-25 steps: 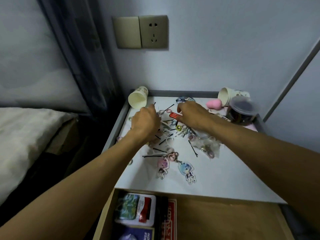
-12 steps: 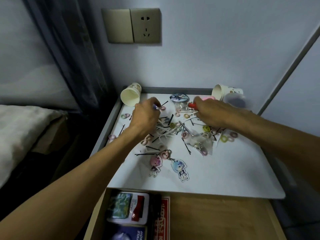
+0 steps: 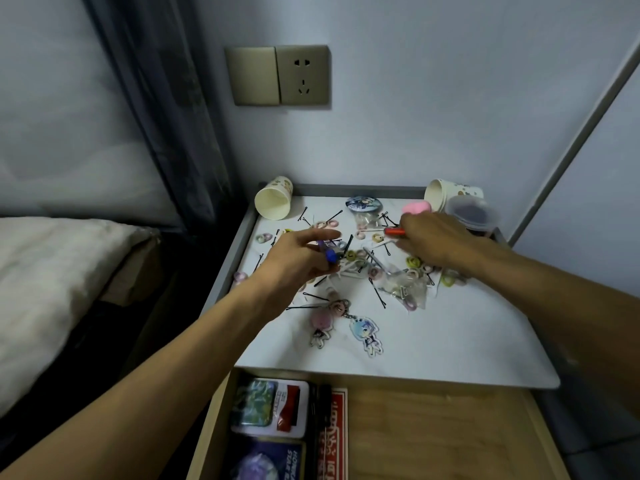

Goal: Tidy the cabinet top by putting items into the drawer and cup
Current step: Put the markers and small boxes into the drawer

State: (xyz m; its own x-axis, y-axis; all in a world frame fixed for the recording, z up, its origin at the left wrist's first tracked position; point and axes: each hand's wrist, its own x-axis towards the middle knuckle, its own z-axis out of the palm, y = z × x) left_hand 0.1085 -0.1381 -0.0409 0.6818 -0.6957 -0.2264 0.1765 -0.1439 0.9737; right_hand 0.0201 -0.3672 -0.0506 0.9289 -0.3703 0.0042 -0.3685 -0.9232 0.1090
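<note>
A blue-capped item [image 3: 329,250] was pinched in the left hand [image 3: 298,261], a red one [image 3: 394,231] in the right hand [image 3: 433,244]. Hairpins and keychains [image 3: 346,323] were left strewn across the counter [image 3: 450,341]; the drawer [image 3: 433,427] was open, most tidying judged undone.

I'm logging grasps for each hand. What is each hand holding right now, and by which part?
Left hand pinches a small blue-purple item mid-body; right hand grips a red item by its right end.
</note>
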